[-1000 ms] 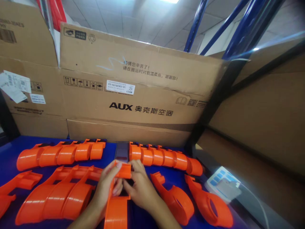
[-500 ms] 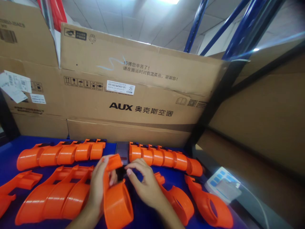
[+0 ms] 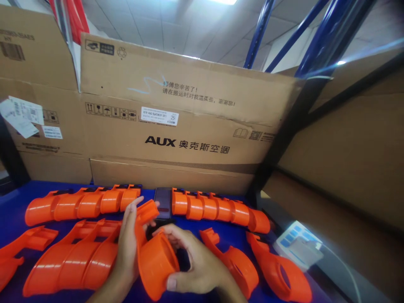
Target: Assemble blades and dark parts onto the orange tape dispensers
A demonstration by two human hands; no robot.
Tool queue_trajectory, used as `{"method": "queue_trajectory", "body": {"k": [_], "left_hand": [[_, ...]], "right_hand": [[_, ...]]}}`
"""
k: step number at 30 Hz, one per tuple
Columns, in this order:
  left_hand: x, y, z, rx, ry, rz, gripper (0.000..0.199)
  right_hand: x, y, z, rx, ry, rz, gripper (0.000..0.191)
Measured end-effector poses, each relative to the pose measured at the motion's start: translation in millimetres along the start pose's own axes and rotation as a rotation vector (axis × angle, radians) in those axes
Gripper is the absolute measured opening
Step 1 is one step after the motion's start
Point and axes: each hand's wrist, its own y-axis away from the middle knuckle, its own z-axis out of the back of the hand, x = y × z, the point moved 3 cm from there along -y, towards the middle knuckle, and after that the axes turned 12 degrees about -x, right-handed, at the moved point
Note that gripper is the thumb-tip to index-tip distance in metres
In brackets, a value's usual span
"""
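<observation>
An orange plastic part with a wide ring at its lower end and a narrow channel at its top is held in front of me. My left hand is wrapped round its upper stem from the left. With thumb at the front and fingers behind the rim, my right hand grips the ring from the right. Behind the hands, a dark flat box lies on the blue surface. Similar orange parts stand nested just left of my left hand.
Two rows of orange parts line the back. Loose orange parts lie at the right, others at the far left. A cardboard wall stands behind; a white device with a cable is at the right.
My right hand has moved down from beside the part's top and closed on its ring. The ring has turned slightly and tilted.
</observation>
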Motion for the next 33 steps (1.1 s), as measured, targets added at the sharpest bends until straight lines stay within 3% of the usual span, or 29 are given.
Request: {"method": "queue_trajectory", "body": {"k": [2,4,9,12,17,23,28,33], "left_hand": [[-0.4,0.5,0.8,0.022,-0.092,-0.133,0.057],[-4.5,4.8,2.3,0.06,-0.237,-0.368,0.059],[-13.7,31.1,-4.4,0.417,-0.828,-1.022,0.076],[-20.9,38.9,-5.9,0.494,-1.036,-1.229,0.081],[-55.0,20.5,-6.3,0.606,-1.248,-1.317,0.076],[-100.1,-51.1,-14.7,0.801,-1.522,-1.226,0.07],[-89.0,-87.7,-18.9,0.974,-1.653,-1.144,0.072],[-66.9,-100.8,-19.6,0.972,-1.8,-1.179,0.07]], "right_hand": [[-5.2,-1.4,2.7,-0.097,-0.008,0.045,0.066],[-12.4,-3.4,6.0,-0.226,-0.028,0.081,0.06],[-28.6,-7.2,12.5,-0.411,-0.002,0.108,0.059],[-31.3,-7.4,15.2,-0.457,0.035,0.116,0.06],[-32.1,-9.9,16.2,-0.397,0.093,0.09,0.062],[-41.2,-13.0,29.2,-0.549,0.058,0.054,0.055],[-41.6,-14.2,30.5,-0.598,-0.005,0.062,0.054],[-37.5,-14.8,28.9,-0.61,-0.018,0.048,0.054]]}}
